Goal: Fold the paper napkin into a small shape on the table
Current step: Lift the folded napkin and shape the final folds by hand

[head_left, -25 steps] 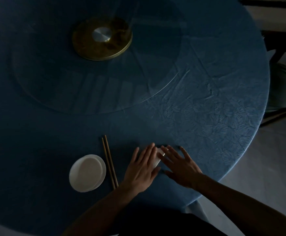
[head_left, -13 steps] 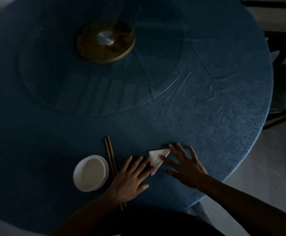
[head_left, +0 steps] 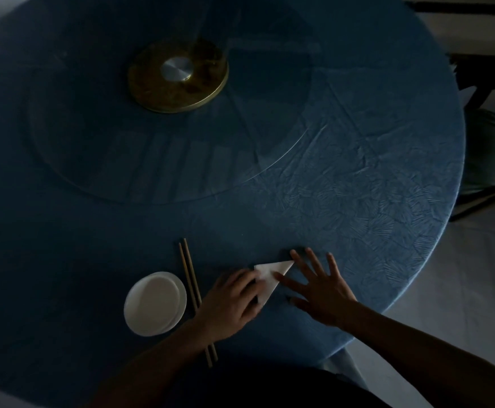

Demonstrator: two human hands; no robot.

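The paper napkin [head_left: 268, 277], folded into a narrow white triangle, lies flat on the blue-clothed surface [head_left: 358, 178] near its front edge, one point aimed away to the right and another toward the person. The left hand [head_left: 231, 304] rests on the napkin's left side with its fingers [head_left: 247, 282] curled down over the paper's edge; whether this grip pinches the paper or merely presses on it cannot be told in the dim light. The right hand [head_left: 320, 293] lies just right of the napkin, flat and spread wide, holding nothing; its index finger [head_left: 283, 278] lies across the napkin's right edge, and another fingertip [head_left: 294, 254] sits beside the far point. Left of the napkin, a pair of chopsticks [head_left: 190, 278] lies side by side, running away from the person, with the left wrist crossing over their near part. Further left of the napkin, beside the chopsticks, stands a white bowl [head_left: 155, 303]. Well beyond the napkin, toward the middle of the surface, sits a round glass turntable [head_left: 152, 172] on a brass hub [head_left: 178, 75]. Far to the right of the napkin, past the surface's rim, a chair [head_left: 490, 148] is partly visible.
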